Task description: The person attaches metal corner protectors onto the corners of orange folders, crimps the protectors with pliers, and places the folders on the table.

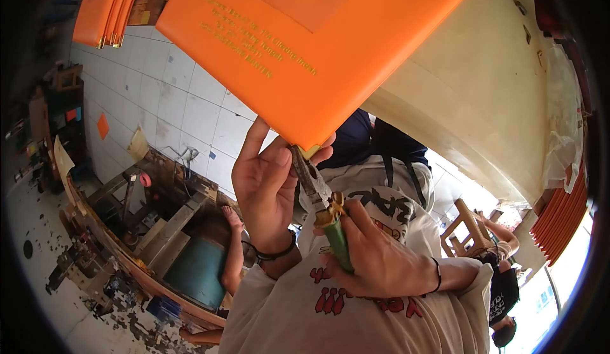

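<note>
An orange folder point(356, 49) with gold lettering fills the upper middle of the head view, its corner pointing down toward me. A small gold metal corner piece point(309, 152) sits on that corner. My left hand point(264, 176) grips the folder there, thumb in front and fingers partly hidden behind. My right hand point(381, 249) is closed around green-handled pliers point(340, 245). The dark, worn jaws of the pliers reach up to the metal corner; whether they clamp it I cannot tell.
A stack of orange folders point(105, 11) lies at upper left, another point(559, 211) at right. A cream-covered table point(470, 93) stands at right. Left is a wooden bench point(159, 240) with a person's arm point(234, 252) beside it. Another person point(502, 290) is near a stool point(467, 230).
</note>
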Demonstrator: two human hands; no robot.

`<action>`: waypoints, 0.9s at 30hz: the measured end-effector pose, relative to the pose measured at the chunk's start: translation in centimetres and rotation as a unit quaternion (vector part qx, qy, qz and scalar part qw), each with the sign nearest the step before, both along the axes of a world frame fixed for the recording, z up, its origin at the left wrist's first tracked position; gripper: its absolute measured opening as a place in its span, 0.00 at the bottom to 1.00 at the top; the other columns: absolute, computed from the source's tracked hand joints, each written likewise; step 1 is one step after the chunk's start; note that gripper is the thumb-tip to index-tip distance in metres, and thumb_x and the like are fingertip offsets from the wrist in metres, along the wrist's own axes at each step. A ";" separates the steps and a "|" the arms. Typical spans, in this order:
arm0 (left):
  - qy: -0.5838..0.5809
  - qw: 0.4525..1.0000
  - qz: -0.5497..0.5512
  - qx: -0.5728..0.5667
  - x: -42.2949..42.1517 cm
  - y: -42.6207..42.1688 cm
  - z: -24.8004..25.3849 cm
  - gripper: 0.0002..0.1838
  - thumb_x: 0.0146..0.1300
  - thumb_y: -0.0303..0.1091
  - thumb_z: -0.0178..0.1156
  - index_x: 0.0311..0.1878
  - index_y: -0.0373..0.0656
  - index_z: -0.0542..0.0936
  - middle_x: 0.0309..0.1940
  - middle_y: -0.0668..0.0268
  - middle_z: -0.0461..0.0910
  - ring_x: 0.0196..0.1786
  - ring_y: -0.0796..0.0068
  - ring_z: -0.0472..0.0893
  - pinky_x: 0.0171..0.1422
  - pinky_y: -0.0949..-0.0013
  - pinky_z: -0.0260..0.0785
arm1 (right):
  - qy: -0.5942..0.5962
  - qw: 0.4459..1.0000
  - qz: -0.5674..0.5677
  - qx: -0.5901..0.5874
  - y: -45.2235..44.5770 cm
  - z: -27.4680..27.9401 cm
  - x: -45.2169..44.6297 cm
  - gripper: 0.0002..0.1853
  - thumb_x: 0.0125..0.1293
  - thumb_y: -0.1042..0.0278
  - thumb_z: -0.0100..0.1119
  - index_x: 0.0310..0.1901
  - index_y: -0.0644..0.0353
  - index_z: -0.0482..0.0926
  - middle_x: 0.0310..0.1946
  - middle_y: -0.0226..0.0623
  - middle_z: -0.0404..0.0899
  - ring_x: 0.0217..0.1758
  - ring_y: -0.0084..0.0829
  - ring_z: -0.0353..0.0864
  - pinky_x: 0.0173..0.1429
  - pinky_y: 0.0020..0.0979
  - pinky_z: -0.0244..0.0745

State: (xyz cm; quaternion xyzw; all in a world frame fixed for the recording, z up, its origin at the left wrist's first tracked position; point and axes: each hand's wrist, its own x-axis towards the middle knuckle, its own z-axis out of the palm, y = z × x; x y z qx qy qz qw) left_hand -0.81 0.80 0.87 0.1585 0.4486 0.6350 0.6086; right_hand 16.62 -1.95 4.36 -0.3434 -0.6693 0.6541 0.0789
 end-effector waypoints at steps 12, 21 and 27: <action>-0.005 0.992 -0.125 0.018 2.4 0.6 0.2 0.23 0.67 0.22 0.55 0.62 0.24 0.65 0.53 0.40 0.79 0.56 0.47 0.81 0.62 0.53 0.77 | -0.008 0.999 -0.048 -0.012 1.2 1.4 5.6 0.11 0.55 0.80 0.59 0.41 0.67 0.73 0.36 0.47 0.69 0.34 0.44 0.73 0.37 0.39 0.69; -0.133 0.950 -0.277 0.047 10.6 2.6 -0.9 0.16 0.75 0.30 0.50 0.58 0.27 0.72 0.57 0.53 0.78 0.61 0.67 0.78 0.67 0.65 0.70 | -0.088 0.977 -0.184 -0.062 -1.4 2.4 13.7 0.11 0.48 0.83 0.56 0.35 0.61 0.73 0.39 0.41 0.71 0.37 0.38 0.76 0.41 0.35 0.72; -0.061 0.958 -0.279 -0.005 14.0 4.3 0.4 0.26 0.77 0.43 0.44 0.59 0.23 0.70 0.53 0.43 0.79 0.56 0.50 0.81 0.65 0.55 0.75 | 0.010 0.942 -0.331 -0.060 -3.2 0.8 11.4 0.28 0.52 0.85 0.54 0.58 0.69 0.69 0.60 0.50 0.67 0.55 0.42 0.77 0.58 0.38 0.74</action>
